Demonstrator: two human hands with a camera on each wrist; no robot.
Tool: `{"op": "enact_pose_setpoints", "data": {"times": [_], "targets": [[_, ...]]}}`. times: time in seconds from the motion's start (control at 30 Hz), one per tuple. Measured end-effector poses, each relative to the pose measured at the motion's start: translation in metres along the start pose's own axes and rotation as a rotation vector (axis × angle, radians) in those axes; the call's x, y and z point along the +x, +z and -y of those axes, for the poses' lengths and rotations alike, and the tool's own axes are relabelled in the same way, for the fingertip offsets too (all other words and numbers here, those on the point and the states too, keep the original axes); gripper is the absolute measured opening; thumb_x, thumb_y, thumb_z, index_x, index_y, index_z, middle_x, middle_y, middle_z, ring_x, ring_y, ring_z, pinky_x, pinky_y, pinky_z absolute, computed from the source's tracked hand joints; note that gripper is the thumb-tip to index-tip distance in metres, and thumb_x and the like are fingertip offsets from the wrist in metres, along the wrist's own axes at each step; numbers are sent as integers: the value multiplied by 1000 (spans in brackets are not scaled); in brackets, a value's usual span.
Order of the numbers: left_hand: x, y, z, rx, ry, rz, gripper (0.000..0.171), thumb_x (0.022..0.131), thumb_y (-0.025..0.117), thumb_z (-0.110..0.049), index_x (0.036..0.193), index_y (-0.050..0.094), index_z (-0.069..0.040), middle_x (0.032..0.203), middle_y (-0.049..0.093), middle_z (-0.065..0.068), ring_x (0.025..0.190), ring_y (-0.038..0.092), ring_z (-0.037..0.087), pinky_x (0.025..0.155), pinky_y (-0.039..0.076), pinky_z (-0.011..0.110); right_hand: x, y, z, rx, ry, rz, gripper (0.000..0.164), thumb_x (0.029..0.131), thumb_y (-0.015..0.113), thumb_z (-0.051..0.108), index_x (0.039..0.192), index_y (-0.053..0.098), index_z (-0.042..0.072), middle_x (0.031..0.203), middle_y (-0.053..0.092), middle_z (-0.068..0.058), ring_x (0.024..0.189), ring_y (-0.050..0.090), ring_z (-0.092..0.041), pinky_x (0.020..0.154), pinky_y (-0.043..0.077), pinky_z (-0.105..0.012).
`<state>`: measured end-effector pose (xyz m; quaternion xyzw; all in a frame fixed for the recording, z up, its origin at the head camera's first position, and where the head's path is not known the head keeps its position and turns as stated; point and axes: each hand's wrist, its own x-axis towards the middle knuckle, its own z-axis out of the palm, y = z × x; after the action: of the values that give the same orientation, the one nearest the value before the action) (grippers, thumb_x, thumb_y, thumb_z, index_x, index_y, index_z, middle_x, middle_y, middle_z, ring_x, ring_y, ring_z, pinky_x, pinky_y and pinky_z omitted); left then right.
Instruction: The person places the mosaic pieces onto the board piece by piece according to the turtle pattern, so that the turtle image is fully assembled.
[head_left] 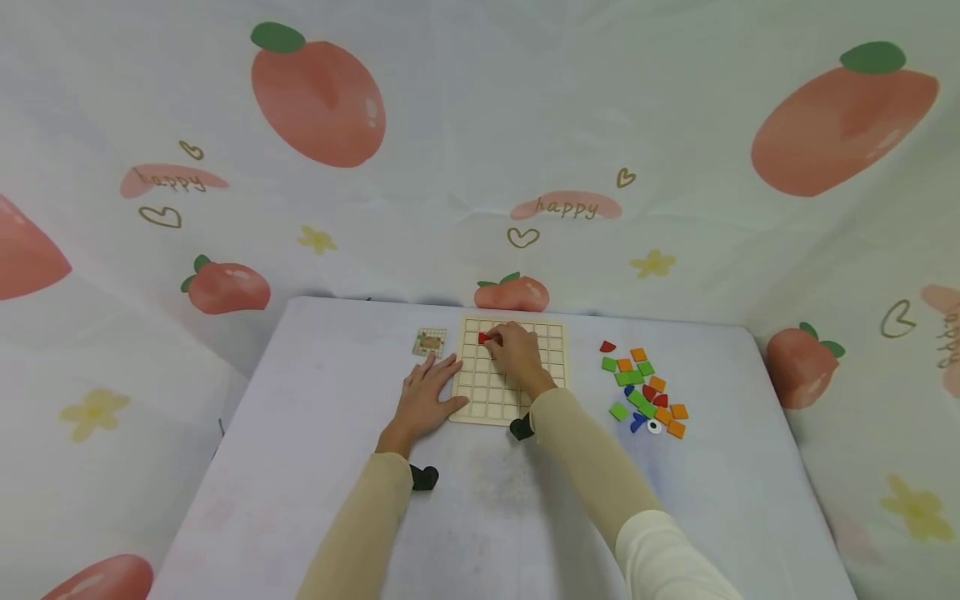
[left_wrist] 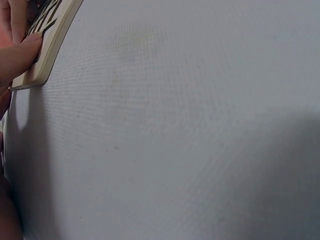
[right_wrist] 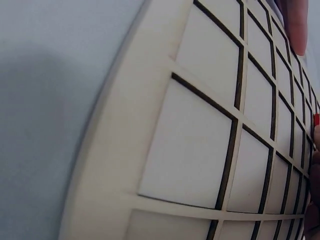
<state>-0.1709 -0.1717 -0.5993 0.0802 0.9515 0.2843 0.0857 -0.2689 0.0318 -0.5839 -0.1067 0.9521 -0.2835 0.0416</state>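
Observation:
A pale wooden grid board [head_left: 480,406] lies on the table, its square recesses filling most of the right wrist view. My right hand [head_left: 517,354] is over its upper left part, thumb and index finger pinching a small red piece [head_left: 483,338] at a cell near the top left. Only a sliver of red shows in the right wrist view. Along the board's left edge rests my left hand [head_left: 427,400], fingers extended and thumb on the lower corner. The left wrist view shows that thumb [left_wrist: 22,56] on the board's rim.
A small printed card [head_left: 430,342] lies left of the board, just beyond the left fingertips. To the right are scattered orange squares [head_left: 678,412], green squares [head_left: 618,412], red quarter-round pieces [head_left: 607,346], blue pieces [head_left: 638,422] and a white ring-like disc [head_left: 654,426]. A patterned cloth [head_left: 450,167] hangs behind the table.

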Motion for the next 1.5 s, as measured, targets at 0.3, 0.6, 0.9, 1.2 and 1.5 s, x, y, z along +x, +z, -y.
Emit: {"op": "enact_pose_setpoints", "data": {"times": [0.3, 0.6, 0.9, 1.2, 1.5], "targets": [[0, 4, -3, 9, 23, -8, 72, 94, 64, -54, 158, 40, -28, 168, 31, -9, 162, 13, 28, 128, 12, 57, -4, -3, -4, 27, 21, 12, 28, 99, 68, 32, 118, 71, 13, 104, 68, -4, 99, 63, -22, 103, 42, -51], [-2, -3, -3, -8, -7, -3, 73, 94, 65, -53, 158, 40, -29, 169, 30, -10, 162, 11, 29, 127, 12, 62, -13, -15, -9, -92, -156, 50, 37, 100, 66, 33, 129, 64, 10, 121, 61, -9, 119, 52, -29, 106, 47, -42], [0, 0, 3, 21, 3, -5, 74, 94, 62, -58, 159, 38, -29, 169, 29, -9, 162, 11, 30, 126, 13, 61, -30, -31, -19, -317, -195, 74, 54, 102, 56, 48, 142, 51, 13, 144, 48, -13, 133, 44, -36, 111, 42, -54], [2, 1, 1, 1, 17, 7, 75, 95, 62, -58, 159, 37, -29, 169, 29, -9, 162, 10, 29, 126, 12, 61, -43, -45, -46, -380, -111, 111, 75, 100, 48, 60, 158, 33, 15, 165, 30, -17, 153, 26, -40, 126, 21, -60], [-1, -1, -1, -3, 17, -14, 74, 94, 64, -55, 158, 39, -28, 169, 30, -8, 162, 11, 30, 126, 13, 62, -59, -56, -66, -379, -12, 167, 92, 97, 39, 72, 166, 8, 20, 173, -3, -16, 160, -4, -44, 126, -4, -67]]}}
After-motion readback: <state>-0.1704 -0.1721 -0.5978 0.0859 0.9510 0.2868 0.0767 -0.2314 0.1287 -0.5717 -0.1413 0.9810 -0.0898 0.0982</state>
